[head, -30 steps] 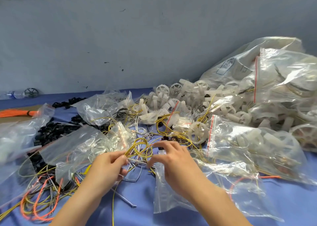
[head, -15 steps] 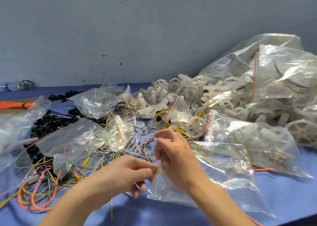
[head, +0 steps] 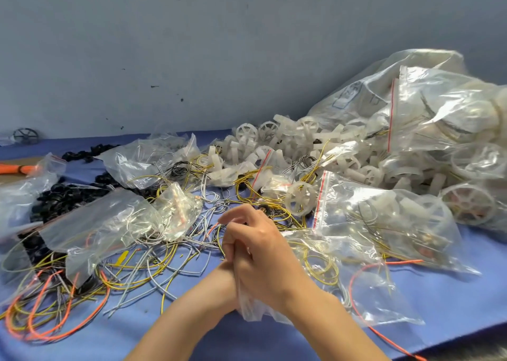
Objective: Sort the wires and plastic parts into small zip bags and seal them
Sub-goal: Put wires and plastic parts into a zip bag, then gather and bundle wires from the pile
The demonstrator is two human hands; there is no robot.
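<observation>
At the front centre of the desk (head: 455, 303), the right hand (head: 260, 253) covered the left hand (head: 226, 274). Its fingers were curled on the mouth of a zip bag (head: 370, 292) containing yellow wires (head: 321, 264), probably to press the seal. The left fingers were hidden, so their grip could not be determined.

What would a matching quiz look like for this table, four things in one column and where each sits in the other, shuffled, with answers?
Things
1. white spoked wheel
2. black plastic parts
3. orange wire loops
4. dark wheel

Places
A. far left, against the wall
B. near-left corner of the table
C. centre, beside a red-striped zip bag
D. left side, midway back

Pairs: 1-C, 2-D, 3-B, 4-A
</observation>
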